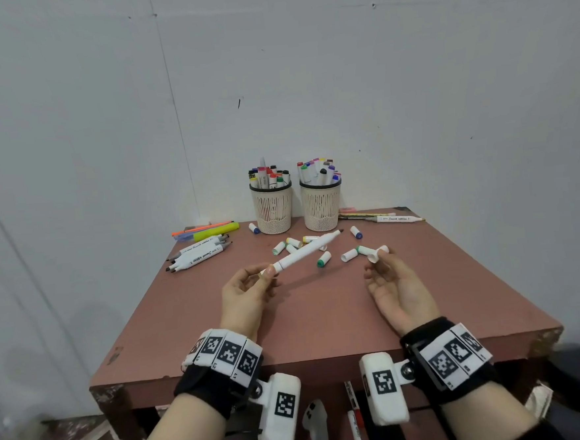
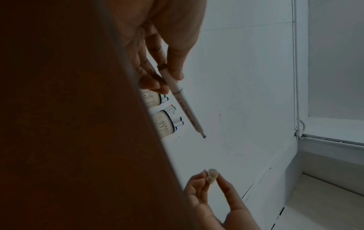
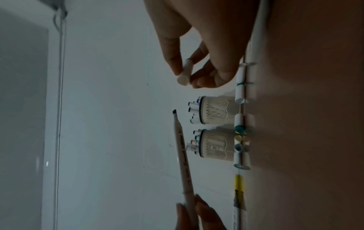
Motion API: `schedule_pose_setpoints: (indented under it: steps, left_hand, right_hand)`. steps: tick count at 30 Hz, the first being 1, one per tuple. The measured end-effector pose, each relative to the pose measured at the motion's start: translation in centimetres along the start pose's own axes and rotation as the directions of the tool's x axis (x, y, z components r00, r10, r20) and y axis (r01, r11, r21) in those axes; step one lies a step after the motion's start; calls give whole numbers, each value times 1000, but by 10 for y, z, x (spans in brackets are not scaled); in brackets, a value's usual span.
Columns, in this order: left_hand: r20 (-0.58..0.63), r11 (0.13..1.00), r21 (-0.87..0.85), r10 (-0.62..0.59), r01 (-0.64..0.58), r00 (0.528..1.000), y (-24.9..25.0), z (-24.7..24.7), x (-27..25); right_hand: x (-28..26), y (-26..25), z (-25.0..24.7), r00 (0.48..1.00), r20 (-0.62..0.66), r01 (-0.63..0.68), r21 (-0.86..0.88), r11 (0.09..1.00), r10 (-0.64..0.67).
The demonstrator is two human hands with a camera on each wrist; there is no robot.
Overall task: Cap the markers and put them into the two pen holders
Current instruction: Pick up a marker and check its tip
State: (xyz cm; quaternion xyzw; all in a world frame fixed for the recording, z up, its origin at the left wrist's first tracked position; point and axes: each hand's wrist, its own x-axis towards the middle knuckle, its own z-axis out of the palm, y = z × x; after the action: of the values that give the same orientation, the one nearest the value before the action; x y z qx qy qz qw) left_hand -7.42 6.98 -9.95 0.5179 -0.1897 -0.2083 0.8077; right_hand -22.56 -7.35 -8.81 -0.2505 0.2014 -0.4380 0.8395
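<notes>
My left hand (image 1: 252, 284) pinches the near end of a white marker (image 1: 304, 253) above the table; its bare dark tip (image 1: 341, 231) points far right toward the holders. The same marker (image 2: 185, 107) runs out from my fingers in the left wrist view. My right hand (image 1: 388, 274) pinches a white cap (image 1: 377, 253) between thumb and fingertips, apart from the marker's tip. The cap (image 3: 184, 73) shows its round end in the right wrist view. Two beige mesh pen holders (image 1: 272, 209) (image 1: 322, 205) stand at the back, both full of capped markers.
Several loose caps (image 1: 323, 259) lie scattered in front of the holders on the reddish-brown table (image 1: 323, 320). Uncapped white markers (image 1: 198, 255) and highlighters (image 1: 207, 230) lie at the back left. One more white marker (image 1: 396, 218) lies at the back right by pencils.
</notes>
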Motion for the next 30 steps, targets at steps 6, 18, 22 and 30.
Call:
schedule_pose_setpoints:
  steps: [6, 18, 22, 30]
  left_hand:
    - [49, 998, 59, 18, -21, 999, -5, 0, 1]
    - [90, 990, 129, 46, -58, 995, -8, 0, 1]
    - [102, 989, 138, 40, -53, 994, -8, 0, 0]
    - [102, 984, 170, 35, -52, 994, -8, 0, -1]
  right_hand:
    - [4, 1, -5, 996, -37, 87, 0, 996, -87]
    - [4, 3, -10, 996, 16, 93, -122, 988, -92]
    - [3, 4, -9, 996, 20, 87, -139, 986, -85]
    - [-2, 5, -7, 996, 51, 81, -215, 973, -71]
